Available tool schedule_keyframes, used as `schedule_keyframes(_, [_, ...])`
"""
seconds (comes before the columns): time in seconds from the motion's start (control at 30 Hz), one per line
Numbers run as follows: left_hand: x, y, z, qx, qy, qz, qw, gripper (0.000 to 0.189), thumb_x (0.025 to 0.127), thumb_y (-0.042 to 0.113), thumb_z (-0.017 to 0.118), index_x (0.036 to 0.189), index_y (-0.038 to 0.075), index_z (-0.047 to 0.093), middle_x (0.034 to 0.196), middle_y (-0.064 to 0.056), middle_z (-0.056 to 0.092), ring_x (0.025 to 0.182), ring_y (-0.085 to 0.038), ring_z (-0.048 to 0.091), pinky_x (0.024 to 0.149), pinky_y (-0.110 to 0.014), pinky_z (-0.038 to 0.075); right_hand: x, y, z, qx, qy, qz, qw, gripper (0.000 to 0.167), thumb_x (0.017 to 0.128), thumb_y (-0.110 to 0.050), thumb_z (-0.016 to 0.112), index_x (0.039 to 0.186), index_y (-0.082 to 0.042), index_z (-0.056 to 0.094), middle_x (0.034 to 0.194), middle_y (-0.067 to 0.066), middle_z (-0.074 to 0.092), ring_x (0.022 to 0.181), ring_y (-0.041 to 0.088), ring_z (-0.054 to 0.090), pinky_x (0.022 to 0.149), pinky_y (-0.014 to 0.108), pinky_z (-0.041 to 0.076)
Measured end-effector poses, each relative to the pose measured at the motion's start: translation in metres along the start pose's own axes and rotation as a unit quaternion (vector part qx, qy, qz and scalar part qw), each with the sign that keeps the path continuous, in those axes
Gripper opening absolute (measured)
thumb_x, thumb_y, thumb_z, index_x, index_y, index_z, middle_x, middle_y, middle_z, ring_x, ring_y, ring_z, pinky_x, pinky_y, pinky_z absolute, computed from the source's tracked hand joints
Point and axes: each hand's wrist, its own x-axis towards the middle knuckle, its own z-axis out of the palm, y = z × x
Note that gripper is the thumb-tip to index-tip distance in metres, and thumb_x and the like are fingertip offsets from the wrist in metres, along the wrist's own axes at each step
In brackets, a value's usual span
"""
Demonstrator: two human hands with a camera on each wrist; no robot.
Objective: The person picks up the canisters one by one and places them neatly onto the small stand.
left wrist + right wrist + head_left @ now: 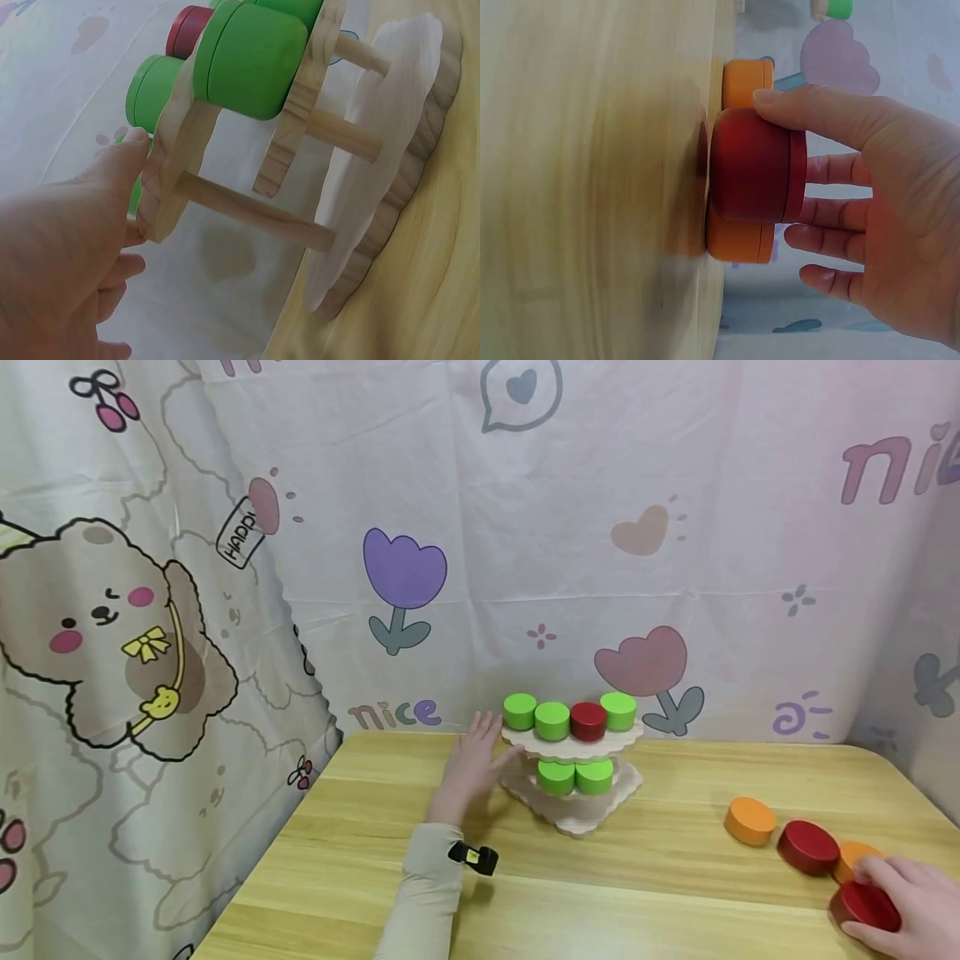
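A tiered wooden stand (577, 823) with scalloped boards stands at the middle of the table. Its upper board (573, 748) bears three green round blocks (552, 722) and one red round block (588, 722); two green blocks (556, 777) sit on the tier below. My left hand (471, 762) is at the stand's left side, with the thumb (124, 157) and forefinger touching the upper board's edge. At the table's right, my right hand (918, 902) grips another red round block (751, 166) between thumb and fingers. That block stands close over the table, beside an orange block (857, 861).
Left of the gripped block lie a second loose red block (808, 847) and an orange block (751, 822). A patterned curtain (525, 568) hangs behind the wooden table (570, 910) and along its left side.
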Motion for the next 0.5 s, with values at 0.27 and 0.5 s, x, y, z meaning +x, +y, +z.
schedule_keyframes(0.27, [0.002, -0.005, 0.001, -0.001, 0.028, 0.006, 0.9996, 0.070, 0.100, 0.060, 0.032, 0.154, 0.016, 0.029, 0.163, -0.007, 0.017, 0.153, -0.028, 0.009, 0.121, -0.060, 0.014, 0.004, -0.022, -0.009, -0.020, 0.044, -0.049, 0.9977, 0.070, 0.050, -0.057, 0.088, 0.097, -0.014, 0.060, 0.092, 0.002, 0.060, 0.080, 0.022, 0.054, 0.062, 0.039, 0.050])
schedule_keyframes(0.5, [0.006, -0.007, 0.009, -0.003, 0.064, 0.006, 0.9979, 0.064, 0.101, 0.056, 0.032, 0.153, 0.018, 0.032, 0.162, -0.008, 0.022, 0.153, -0.028, 0.013, 0.120, -0.062, 0.016, 0.003, -0.044, -0.015, 0.002, 0.119, -0.111, 0.9867, 0.065, 0.047, -0.056, 0.090, 0.092, -0.020, 0.061, 0.089, -0.005, 0.058, 0.080, 0.018, 0.052, 0.060, 0.032, 0.049])
